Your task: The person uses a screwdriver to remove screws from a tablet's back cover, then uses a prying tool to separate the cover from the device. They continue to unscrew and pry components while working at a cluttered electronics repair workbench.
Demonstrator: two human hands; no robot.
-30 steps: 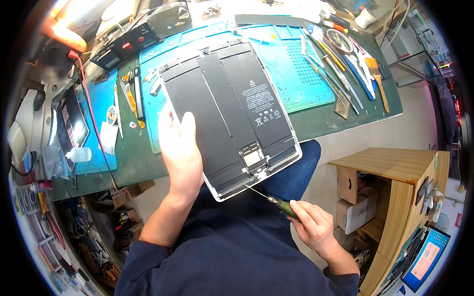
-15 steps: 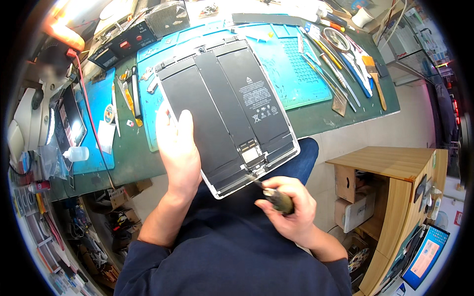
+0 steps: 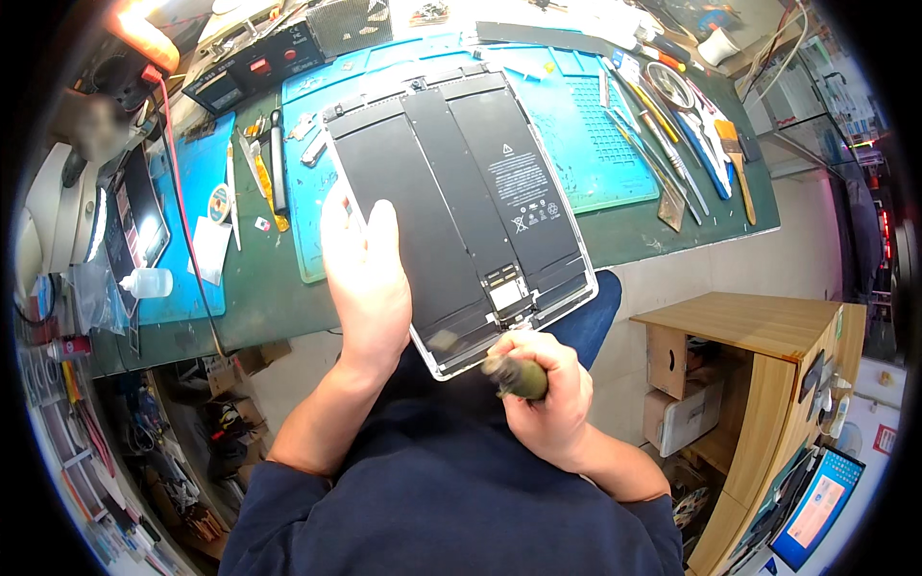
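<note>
Within left hand (image 3: 367, 288), near right hand (image 3: 555, 403): opened tablet (image 3: 459, 206).

Strong light is flooding the upper left and bleaching the far side of the worktop (image 3: 264, 274). Glare is whitening a glossy panel (image 3: 126, 213). The green tool handle (image 3: 527, 378) is blurring; fisheye distortion is bending the outer edges, and black is swallowing the corners.

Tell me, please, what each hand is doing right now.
Left hand: holding the opened tablet by its left edge.
Right hand: closed around a green tool handle.
</note>
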